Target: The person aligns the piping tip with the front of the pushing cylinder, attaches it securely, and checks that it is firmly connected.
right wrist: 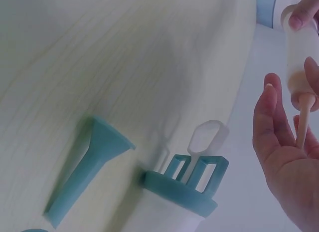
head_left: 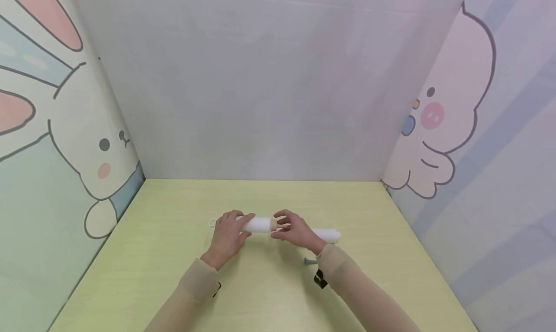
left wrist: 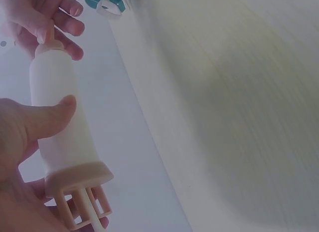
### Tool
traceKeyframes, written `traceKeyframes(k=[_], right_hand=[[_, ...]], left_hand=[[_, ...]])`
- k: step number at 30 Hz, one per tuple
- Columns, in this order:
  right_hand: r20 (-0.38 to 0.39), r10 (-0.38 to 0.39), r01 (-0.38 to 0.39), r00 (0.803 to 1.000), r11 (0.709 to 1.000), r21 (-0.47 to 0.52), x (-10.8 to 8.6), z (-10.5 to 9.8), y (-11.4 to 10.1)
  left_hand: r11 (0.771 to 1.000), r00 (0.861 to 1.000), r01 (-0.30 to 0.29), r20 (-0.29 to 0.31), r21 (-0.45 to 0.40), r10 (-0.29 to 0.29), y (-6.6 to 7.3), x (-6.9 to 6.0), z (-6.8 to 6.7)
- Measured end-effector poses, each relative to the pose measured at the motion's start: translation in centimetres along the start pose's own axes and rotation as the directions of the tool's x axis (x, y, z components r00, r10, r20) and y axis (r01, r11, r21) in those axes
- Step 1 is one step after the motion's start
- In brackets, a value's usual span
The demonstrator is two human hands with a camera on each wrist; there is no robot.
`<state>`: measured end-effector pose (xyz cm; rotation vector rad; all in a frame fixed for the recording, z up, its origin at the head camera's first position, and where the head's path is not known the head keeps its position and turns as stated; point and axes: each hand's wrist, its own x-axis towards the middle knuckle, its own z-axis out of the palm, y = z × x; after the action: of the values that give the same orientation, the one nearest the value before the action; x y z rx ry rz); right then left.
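Note:
My left hand grips the white barrel of a syringe-like tube lying sideways. Its beige end piece with an open frame and a plunger rod shows in the left wrist view. At the other end, the right hand pinches a slim beige nozzle near its wide base, the other fingers spread around it. A second white tube, with a teal framed end and a loop handle, lies behind my right wrist. Beside it on the table is a teal funnel-shaped nozzle.
A pale yellow table lies under everything. Grey cloth rises at its back, and panels with cartoon animals stand on the left and right.

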<state>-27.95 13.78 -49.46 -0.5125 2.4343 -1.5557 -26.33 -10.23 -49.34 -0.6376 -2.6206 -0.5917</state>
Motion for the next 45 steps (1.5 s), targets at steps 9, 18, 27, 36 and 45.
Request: traceKeyframes(k=[9,18,27,36,45], right_hand=[[-0.033,-0.104,0.102,0.994,0.992,-0.07,0.2,0.2,-0.4],[0.028,0.025,-0.022,0.999,0.993,-0.116,0.1,0.4,-0.1],[-0.047,-0.096,0.092,0.994,0.991,-0.093,-0.8,0.7,-1.2],[-0.144,-0.132,0.113,0.981,0.985,-0.133,-0.4,1.0,-0.3],[-0.15,-0.128,0.108,0.98,0.985,-0.134,-0.3,0.6,0.1]], left_hand=[[1.0,1.0,-0.017,-0.004,0.019,0.017,-0.1,0.0,-0.1],[0.999,0.999,-0.027,-0.018,0.034,0.028,-0.3,-0.4,-0.2],[0.999,1.0,-0.019,-0.019,0.037,0.02,-0.3,-0.8,0.1],[0.999,0.999,-0.022,-0.033,0.032,0.023,-0.3,-0.4,0.2],[1.0,0.999,-0.02,-0.026,0.019,0.021,-0.1,0.0,0.4]])
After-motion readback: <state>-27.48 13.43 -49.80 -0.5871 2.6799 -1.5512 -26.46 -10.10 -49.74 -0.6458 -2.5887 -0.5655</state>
